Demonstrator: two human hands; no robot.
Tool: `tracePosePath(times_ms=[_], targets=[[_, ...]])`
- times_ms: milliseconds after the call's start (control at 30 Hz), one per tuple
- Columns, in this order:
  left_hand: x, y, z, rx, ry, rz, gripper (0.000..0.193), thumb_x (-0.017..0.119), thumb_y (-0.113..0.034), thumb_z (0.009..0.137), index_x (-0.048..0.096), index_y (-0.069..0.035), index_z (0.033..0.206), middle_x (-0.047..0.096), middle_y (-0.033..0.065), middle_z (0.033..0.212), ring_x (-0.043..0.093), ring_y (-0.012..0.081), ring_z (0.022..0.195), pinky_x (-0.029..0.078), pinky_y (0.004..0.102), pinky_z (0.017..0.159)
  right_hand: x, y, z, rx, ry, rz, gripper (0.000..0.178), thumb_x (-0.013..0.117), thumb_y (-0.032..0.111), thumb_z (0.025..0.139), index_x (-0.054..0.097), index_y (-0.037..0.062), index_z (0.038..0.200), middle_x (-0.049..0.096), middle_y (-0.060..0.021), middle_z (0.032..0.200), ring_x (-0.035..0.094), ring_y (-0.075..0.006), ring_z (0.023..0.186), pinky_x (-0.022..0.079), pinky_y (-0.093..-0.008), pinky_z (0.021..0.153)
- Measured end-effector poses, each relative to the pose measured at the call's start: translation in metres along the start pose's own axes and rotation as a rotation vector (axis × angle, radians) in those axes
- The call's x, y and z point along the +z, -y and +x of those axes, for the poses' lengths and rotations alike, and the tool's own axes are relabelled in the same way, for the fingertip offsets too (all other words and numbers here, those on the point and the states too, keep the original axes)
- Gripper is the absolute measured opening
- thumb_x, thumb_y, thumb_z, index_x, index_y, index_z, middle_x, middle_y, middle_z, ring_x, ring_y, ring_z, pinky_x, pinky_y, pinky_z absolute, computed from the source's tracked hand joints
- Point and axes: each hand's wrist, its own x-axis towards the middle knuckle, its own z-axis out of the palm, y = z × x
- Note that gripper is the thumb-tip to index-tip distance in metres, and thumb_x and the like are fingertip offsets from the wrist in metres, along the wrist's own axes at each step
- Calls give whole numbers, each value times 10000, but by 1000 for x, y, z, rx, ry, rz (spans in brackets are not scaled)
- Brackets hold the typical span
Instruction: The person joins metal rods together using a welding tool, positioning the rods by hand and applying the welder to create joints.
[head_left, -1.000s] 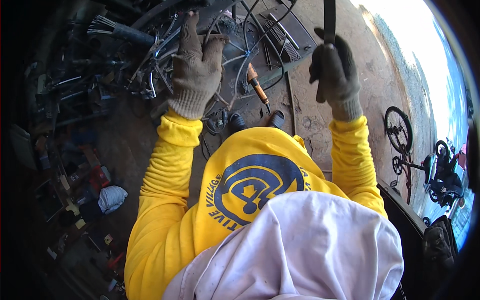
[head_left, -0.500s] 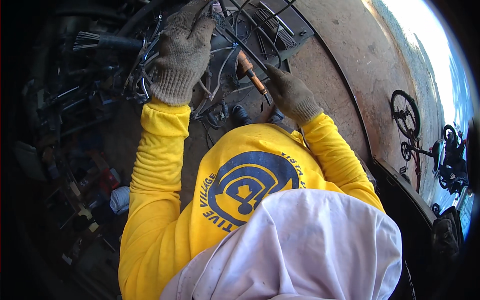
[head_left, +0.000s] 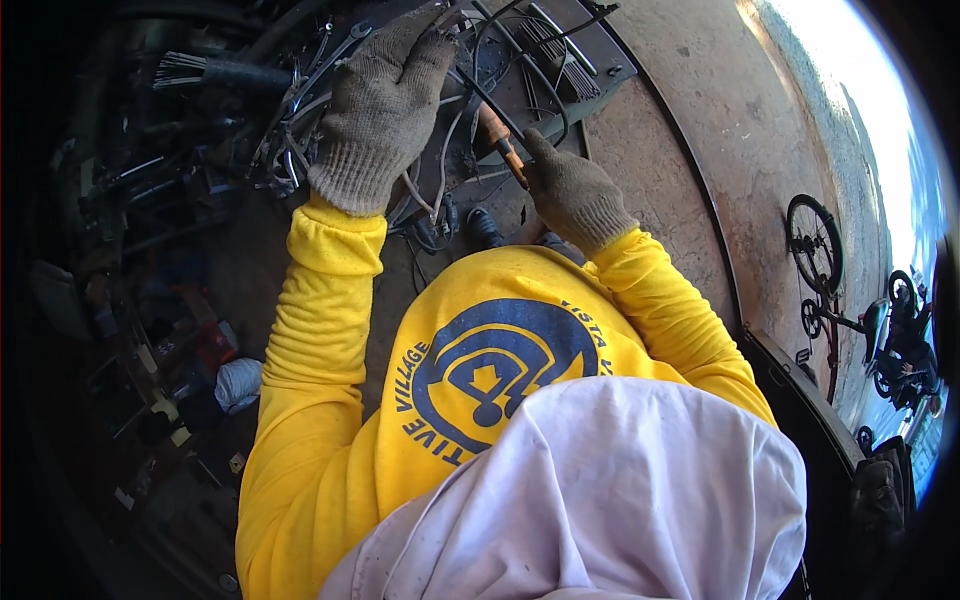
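Observation:
I wear grey knit gloves and yellow sleeves. My left hand (head_left: 380, 100) lies palm down on a tangle of bent metal rods and wires (head_left: 455, 150), its fingertips curled over thin rods at the top. My right hand (head_left: 575, 190) grips the lower end of an orange-handled tool (head_left: 495, 135), which points up and left into the same tangle. A dark metal grate of thin bars (head_left: 560, 55) lies just beyond both hands. My black shoe (head_left: 485, 225) shows below the tool.
A dark pile of scrap metal and a stiff brush (head_left: 200, 70) fill the left side, with a white cloth bundle (head_left: 240, 385) lower down. A bare concrete slab (head_left: 700, 130) runs to the right, where a bicycle (head_left: 820, 250) and a motorcycle (head_left: 900, 340) stand.
My right hand came down from a dark upright bar at the right and took the orange-handled tool. My left hand stayed on the metal rods, shifting slightly.

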Motion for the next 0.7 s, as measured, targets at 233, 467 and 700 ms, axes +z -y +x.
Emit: tracePosePath(times_ms=[233,467,700], targets=[[4,-24,5,34,-43,282,312,619,-234,1035,663,-97,1311,720,49,845,690,118,595,549,249,530,9,-26,3,-114,-204,120,502,495,311,1046,386,152,1510,716,-235,984,714,-409,870,562,-502,732],[6,-3,9,276,-46,504,297,636,-219,1015,673,-69,1269,715,52,837,703,130,653,559,273,599,11,-24,10,-107,-186,41,559,500,307,1042,320,140,1545,710,-256,925,718,-403,808,565,-496,697],[4,-6,19,152,34,310,233,657,-167,993,679,-46,1190,734,92,1032,719,177,941,559,318,827,5,-11,8,-26,-107,4,644,584,203,990,322,138,1575,703,-242,1039,717,-375,888,576,-459,742]])
